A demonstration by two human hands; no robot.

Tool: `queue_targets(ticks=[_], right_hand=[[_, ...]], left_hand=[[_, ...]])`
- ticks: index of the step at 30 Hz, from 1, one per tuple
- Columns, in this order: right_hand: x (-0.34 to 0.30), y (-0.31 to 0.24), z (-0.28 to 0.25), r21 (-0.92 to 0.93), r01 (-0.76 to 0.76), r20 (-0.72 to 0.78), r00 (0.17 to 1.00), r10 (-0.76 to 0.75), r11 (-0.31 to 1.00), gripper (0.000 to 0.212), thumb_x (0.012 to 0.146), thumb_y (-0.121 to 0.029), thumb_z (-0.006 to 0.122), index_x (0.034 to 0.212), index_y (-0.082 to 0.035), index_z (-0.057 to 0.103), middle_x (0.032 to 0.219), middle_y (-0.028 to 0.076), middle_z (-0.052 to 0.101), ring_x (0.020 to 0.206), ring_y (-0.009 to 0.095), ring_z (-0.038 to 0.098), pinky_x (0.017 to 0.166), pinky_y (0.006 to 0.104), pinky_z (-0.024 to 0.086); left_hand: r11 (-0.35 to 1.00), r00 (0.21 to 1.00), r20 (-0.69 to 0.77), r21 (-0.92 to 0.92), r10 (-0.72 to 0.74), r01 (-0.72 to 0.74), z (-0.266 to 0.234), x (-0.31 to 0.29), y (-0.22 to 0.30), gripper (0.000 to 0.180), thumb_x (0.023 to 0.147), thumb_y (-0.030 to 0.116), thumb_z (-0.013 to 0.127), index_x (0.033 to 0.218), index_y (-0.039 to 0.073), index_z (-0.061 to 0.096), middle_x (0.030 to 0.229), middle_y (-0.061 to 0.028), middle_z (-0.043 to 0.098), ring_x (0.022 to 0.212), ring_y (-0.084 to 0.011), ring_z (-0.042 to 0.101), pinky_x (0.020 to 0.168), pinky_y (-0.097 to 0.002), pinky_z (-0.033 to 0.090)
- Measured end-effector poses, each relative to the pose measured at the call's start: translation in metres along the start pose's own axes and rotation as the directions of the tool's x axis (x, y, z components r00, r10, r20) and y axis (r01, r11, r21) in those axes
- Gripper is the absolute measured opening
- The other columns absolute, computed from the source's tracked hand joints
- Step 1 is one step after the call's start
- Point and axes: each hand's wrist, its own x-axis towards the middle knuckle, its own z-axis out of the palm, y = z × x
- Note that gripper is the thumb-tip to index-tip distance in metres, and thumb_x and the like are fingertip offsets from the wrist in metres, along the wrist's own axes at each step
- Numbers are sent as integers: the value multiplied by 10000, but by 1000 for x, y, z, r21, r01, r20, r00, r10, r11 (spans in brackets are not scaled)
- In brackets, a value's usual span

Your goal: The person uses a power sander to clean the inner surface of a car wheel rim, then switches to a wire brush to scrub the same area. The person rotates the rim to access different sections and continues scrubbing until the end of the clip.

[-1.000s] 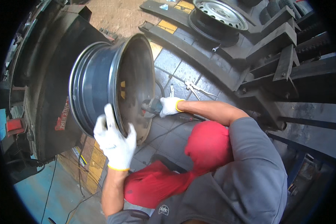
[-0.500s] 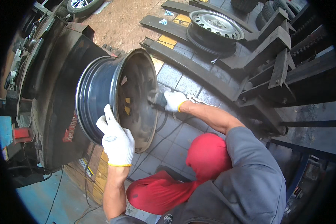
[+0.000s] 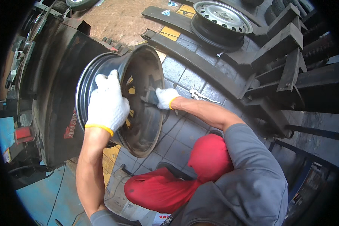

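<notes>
As the left hand [image 3: 108, 101] spans a glossy-barrelled rim [image 3: 144, 118], the right [image 3: 166, 98] clutches a tool [image 3: 150, 97]

Grey tiles cover the floor [image 3: 188, 136], with a yellow band [image 3: 171, 31] across it; metal pliers [image 3: 194, 93] and a dark cable [image 3: 165, 136] lie on the tiles.

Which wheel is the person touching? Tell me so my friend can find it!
Find the red trousers, then look up and left to the left hand in its white glove. It rests on the dark wheel, whose hollow side faces right. Unlike the silver-faced wheel lying face-up beyond, it's tipped on edge.
</notes>
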Motion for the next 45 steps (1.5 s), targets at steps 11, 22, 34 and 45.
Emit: queue_targets(ticks=[11,22,34,45], right_hand=[[33,-26,-5,-127,86,142,988,-68,988,473,882,-211,736,1246,88,688,1153,304,816,1104,448,812,942,521,643],[59,-49,-33,-169,143,367,928,-73,975,521,871,-311,812,1254,44,816,1247,259,824,1176,390,815,967,494,645],[51,-56,-18,-152,47,374,927,13,987,532,842,-354,827,1235,5,846,1220,222,843,1151,378,823,941,502,649],[32,-76,-33,-84,67,473,881,-20,994,528,824,-341,852,1218,11,842,1244,218,839,1146,372,823,948,479,649]], left_hand=[[996,998,21,-56,-62,63,2,54,-16,501,926,180,733,1386,-5,659,1366,-366,629,1186,-530,714,1038,-546,592],[991,997,-20,-113,-79,77,10,85,-22,412,952,174,639,1315,-14,690,1332,-360,665,1211,-521,720,1068,-534,583],[987,994,-77,-147,-72,60,26,88,-25,434,936,213,679,1334,54,747,1323,-307,700,1246,-480,701,1092,-512,569],[987,995,-91,-154,-50,36,21,84,-30,414,964,186,593,1314,-11,694,1340,-376,668,1238,-511,720,1084,-522,582]])
